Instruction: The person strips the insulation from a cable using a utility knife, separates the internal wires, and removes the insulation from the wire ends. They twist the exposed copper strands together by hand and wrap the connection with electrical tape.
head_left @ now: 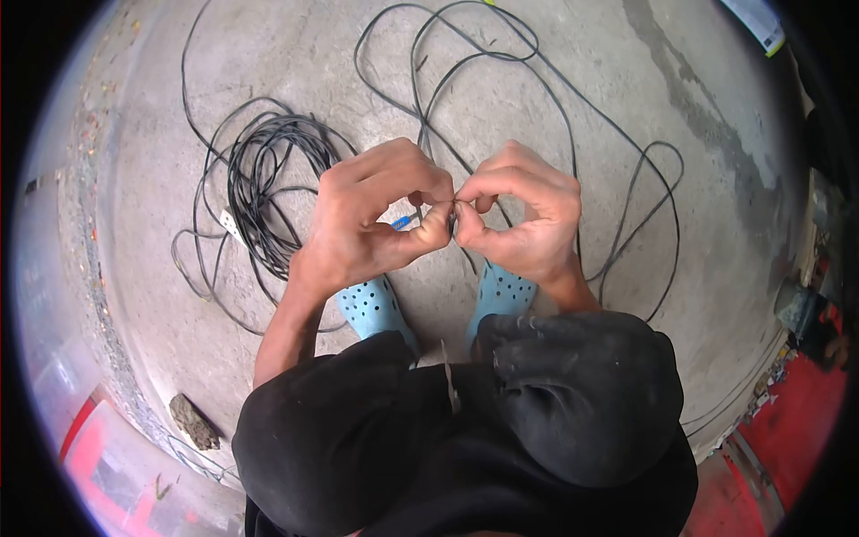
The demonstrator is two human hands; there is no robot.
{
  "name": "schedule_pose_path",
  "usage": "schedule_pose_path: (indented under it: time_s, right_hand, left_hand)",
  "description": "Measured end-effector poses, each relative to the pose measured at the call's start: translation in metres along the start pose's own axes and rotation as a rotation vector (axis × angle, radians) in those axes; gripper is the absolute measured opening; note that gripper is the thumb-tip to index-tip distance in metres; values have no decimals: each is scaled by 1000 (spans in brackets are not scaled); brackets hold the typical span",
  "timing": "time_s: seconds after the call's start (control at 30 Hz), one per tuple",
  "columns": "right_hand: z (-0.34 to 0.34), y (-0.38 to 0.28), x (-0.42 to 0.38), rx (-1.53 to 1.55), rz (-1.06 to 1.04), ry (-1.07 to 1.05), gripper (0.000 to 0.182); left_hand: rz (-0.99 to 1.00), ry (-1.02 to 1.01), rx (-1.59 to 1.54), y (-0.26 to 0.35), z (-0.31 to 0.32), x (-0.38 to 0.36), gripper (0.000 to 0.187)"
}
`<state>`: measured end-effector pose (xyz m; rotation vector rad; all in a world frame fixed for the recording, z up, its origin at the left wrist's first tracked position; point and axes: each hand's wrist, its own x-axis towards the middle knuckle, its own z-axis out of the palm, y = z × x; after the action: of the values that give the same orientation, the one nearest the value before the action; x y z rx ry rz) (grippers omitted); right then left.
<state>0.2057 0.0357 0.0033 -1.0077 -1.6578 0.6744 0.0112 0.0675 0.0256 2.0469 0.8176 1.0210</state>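
Dark wire (pixel 453 224) up now, pinched by thumb and forefinger of both left hand (pixel 367 213) and right hand (pixel 535 213), tips meeting! Below, pale-blue clogs (pixel 369 304); coiled black cable (pixel 240 183) sprawls left across concrete floor (pixel 286 54).

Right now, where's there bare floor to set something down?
Bare concrete floor lies left of the coiled black cable and its stray loops, up to the gritty strip. More lies right of the loose cable loops, by the dark stain. It's crowded at the coil beside the left hand and beyond the right hand, where loops spread.
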Motion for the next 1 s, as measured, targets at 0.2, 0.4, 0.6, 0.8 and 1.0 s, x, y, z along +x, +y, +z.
schedule_pose_path:
  time_s: [0.2,0.4,0.6,0.8,1.0]
  right_hand:
    - [7,2,-2,170,109,34,19]
    - [11,5,-4,270,157,32,17]
    - [12,2,-6,366,255,31,16]
    - [1,1,-3,302,201,-20,16]
    - [-5,-2,1,227,142,-115,14]
  left_hand:
    - [-76,183,-103,-3,19,-12,14]
    - [-327,289,-595,-1,34,-29,8]
    - [-494,306,-770,3,34,-33,6]
    - [-409,210,-527,9,18,-26,4]
    - [-301,87,-296,8,5,-20,8]
